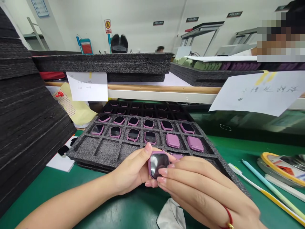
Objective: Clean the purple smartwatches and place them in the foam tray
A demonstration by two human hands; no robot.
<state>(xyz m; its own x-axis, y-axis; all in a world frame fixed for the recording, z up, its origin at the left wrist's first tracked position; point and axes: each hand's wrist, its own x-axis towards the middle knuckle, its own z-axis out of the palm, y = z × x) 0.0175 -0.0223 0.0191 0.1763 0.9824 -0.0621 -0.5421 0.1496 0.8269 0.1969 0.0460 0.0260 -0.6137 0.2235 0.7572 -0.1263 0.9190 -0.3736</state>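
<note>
A purple smartwatch case (157, 163) with a dark glossy screen is held above the tray's near edge, screen towards me. My left hand (130, 171) is closed round its left side, thumb along the upper edge. On the screen's right side rest the bent fingers of my right hand (202, 187), pressed together; its thumb is hidden. Behind both hands lies a grey foam tray (107, 152) with rows of purple watch cases. Most show dark screens, while a purple case (172, 140) and its neighbour show plain purple faces. Part of another purple case peeks out behind my fingers.
Stacked black foam (14, 127) rises at the left. A white cloth (171, 216) lies below my hands. To the right are a toothbrush (267, 187), a pale stick (271, 184) and a yellow-rimmed roll (283, 167). Above runs a shelf (152, 92) with foam trays; a person sits beyond.
</note>
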